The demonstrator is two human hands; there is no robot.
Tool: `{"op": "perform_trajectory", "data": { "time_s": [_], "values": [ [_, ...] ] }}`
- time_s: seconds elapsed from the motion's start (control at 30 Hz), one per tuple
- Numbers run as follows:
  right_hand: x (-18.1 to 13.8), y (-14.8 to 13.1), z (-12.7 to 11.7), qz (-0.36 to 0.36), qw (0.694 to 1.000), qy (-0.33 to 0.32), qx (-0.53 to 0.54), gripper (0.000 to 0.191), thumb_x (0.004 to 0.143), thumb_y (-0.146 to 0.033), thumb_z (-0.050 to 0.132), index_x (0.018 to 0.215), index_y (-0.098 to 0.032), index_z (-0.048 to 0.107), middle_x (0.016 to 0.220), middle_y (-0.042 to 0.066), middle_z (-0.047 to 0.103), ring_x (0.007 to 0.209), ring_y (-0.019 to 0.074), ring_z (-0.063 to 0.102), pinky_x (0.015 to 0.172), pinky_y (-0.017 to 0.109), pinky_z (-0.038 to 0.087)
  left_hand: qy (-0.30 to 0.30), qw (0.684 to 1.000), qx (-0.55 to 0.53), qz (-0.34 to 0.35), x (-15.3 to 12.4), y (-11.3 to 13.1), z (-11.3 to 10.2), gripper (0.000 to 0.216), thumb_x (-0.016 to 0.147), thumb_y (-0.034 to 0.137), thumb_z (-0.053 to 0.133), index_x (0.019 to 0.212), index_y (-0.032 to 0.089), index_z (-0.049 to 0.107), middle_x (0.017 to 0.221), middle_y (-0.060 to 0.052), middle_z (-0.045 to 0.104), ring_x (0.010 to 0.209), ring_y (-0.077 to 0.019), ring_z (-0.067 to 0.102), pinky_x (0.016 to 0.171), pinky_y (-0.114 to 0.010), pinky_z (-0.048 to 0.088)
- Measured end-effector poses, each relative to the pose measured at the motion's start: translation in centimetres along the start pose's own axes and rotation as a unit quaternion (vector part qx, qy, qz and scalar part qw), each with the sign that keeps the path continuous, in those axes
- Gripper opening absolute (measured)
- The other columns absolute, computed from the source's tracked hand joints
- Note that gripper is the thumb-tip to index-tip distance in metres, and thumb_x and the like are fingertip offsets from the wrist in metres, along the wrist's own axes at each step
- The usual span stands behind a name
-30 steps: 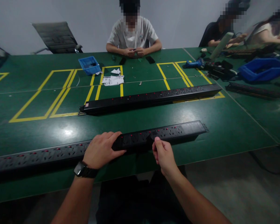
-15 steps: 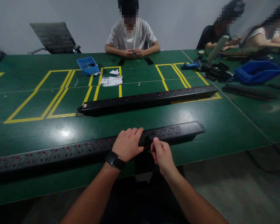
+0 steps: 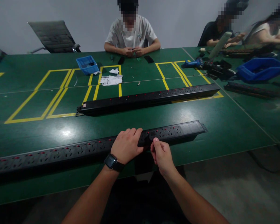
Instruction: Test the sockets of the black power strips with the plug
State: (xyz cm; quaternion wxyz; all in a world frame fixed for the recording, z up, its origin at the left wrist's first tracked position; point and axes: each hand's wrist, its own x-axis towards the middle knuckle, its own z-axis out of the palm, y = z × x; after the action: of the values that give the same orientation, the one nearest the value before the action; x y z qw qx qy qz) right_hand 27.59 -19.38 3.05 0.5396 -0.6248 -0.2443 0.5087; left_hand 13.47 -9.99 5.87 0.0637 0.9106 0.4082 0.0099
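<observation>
while a long black power strip (image 3: 86,150) lies along the near side of a green table (image 3: 231,127), a left hand (image 3: 126,144) clasps it from above, and a right hand (image 3: 161,154), just beside, pinches a small dark piece (image 3: 150,136) over its sockets (image 3: 170,132); the strip extends past both grips on either side. beyond lies a second strip (image 3: 149,98), and a co-worker (image 3: 132,35) sits opposite.

front power strip (image 3: 189,128) on table (image 3: 226,127) | rear strip (image 3: 151,97) behind it | left bin (image 3: 90,71) beyond
</observation>
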Motion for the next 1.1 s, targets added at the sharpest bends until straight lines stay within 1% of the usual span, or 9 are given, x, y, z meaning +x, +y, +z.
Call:
{"op": "perform_trajectory", "data": {
  "time_s": [0.13,0.27,0.43,0.6,0.73,0.8,0.93,1.0,1.1],
  "values": [
    [-0.1,0.2,0.3,0.013,0.999,0.010,0.031,0.057,0.094,-0.068,0.057,0.066,-0.019,0.056,0.043,-0.007,0.040,0.035,0.0054,0.029,0.035,0.018,0.019,0.000,1.000,-0.002,0.001,0.0,0.0,0.1,0.046,0.088,0.046,0.064,0.127,0.023,0.058,0.105,-0.012,0.069,0.099,-0.0322,0.062,0.079,-0.044,0.042],
    [-0.1,0.4,0.6,0.007,0.999,0.017,0.034,0.058,0.094,-0.069,0.055,0.066,-0.019,0.056,0.042,-0.007,0.040,0.034,0.0054,0.029,0.034,0.018,0.018,-0.001,1.000,-0.001,-0.003,0.0,0.2,0.0,0.047,0.091,0.051,0.060,0.128,0.023,0.058,0.106,-0.011,0.068,0.100,-0.0322,0.062,0.080,-0.044,0.041],
    [-0.1,0.4,0.3,0.008,1.000,0.010,0.029,0.057,0.092,-0.069,0.058,0.066,-0.019,0.056,0.042,-0.007,0.040,0.034,0.0055,0.029,0.034,0.018,0.018,-0.007,1.000,0.004,-0.009,0.0,0.2,-0.1,0.047,0.090,0.050,0.062,0.128,0.024,0.058,0.106,-0.010,0.068,0.101,-0.0314,0.061,0.080,-0.043,0.040],
    [0.1,0.5,0.2,-0.007,1.000,0.005,0.011,0.059,0.095,-0.069,0.054,0.064,-0.019,0.055,0.043,-0.007,0.041,0.034,0.0059,0.030,0.034,0.019,0.019,-0.010,1.000,0.005,-0.010,0.0,0.2,-0.1,0.046,0.090,0.049,0.061,0.129,0.024,0.058,0.106,-0.010,0.068,0.100,-0.0317,0.061,0.080,-0.043,0.041],
    [-0.2,0.4,0.3,-0.017,1.000,0.000,0.007,0.057,0.096,-0.067,0.054,0.065,-0.020,0.055,0.043,-0.007,0.040,0.035,0.0066,0.030,0.035,0.020,0.018,-0.005,1.000,0.008,-0.011,0.0,0.1,0.1,0.046,0.089,0.047,0.063,0.128,0.023,0.059,0.106,-0.010,0.068,0.101,-0.0321,0.061,0.080,-0.044,0.041],
    [-0.9,-0.4,0.2,-0.052,0.999,-0.007,0.006,0.057,0.098,-0.066,0.053,0.063,-0.020,0.054,0.043,-0.006,0.039,0.035,0.0068,0.030,0.036,0.021,0.019,-0.003,1.000,0.006,-0.008,0.0,0.1,0.2,0.050,0.089,0.052,0.064,0.130,0.023,0.059,0.107,-0.010,0.068,0.100,-0.0320,0.061,0.080,-0.043,0.041],
    [-2.8,-3.6,-0.9,-0.184,0.981,-0.060,0.012,0.059,0.102,-0.061,0.049,0.062,-0.019,0.055,0.047,-0.004,0.043,0.039,0.0076,0.036,0.039,0.022,0.023,-0.002,1.000,0.001,0.003,0.0,-0.1,0.2,0.060,0.088,0.065,0.063,0.131,0.023,0.058,0.107,-0.010,0.068,0.099,-0.0317,0.062,0.080,-0.043,0.041],
    [-2.9,-5.1,-1.7,-0.196,0.977,-0.054,0.057,0.056,0.105,-0.059,0.045,0.066,-0.019,0.057,0.047,-0.005,0.042,0.039,0.0081,0.036,0.039,0.022,0.024,0.004,1.000,0.007,0.006,0.0,-0.1,0.2,0.060,0.089,0.067,0.062,0.130,0.023,0.058,0.106,-0.010,0.068,0.099,-0.0316,0.062,0.080,-0.043,0.041],
    [-1.9,-5.8,-3.1,-0.153,0.983,-0.014,0.099,0.052,0.105,-0.057,0.048,0.070,-0.020,0.058,0.046,-0.006,0.041,0.037,0.0079,0.033,0.037,0.022,0.022,0.008,1.000,0.012,0.008,0.0,-0.1,0.2,0.060,0.088,0.067,0.064,0.128,0.023,0.059,0.105,-0.010,0.069,0.098,-0.0314,0.063,0.079,-0.043,0.042]
  ]
}}
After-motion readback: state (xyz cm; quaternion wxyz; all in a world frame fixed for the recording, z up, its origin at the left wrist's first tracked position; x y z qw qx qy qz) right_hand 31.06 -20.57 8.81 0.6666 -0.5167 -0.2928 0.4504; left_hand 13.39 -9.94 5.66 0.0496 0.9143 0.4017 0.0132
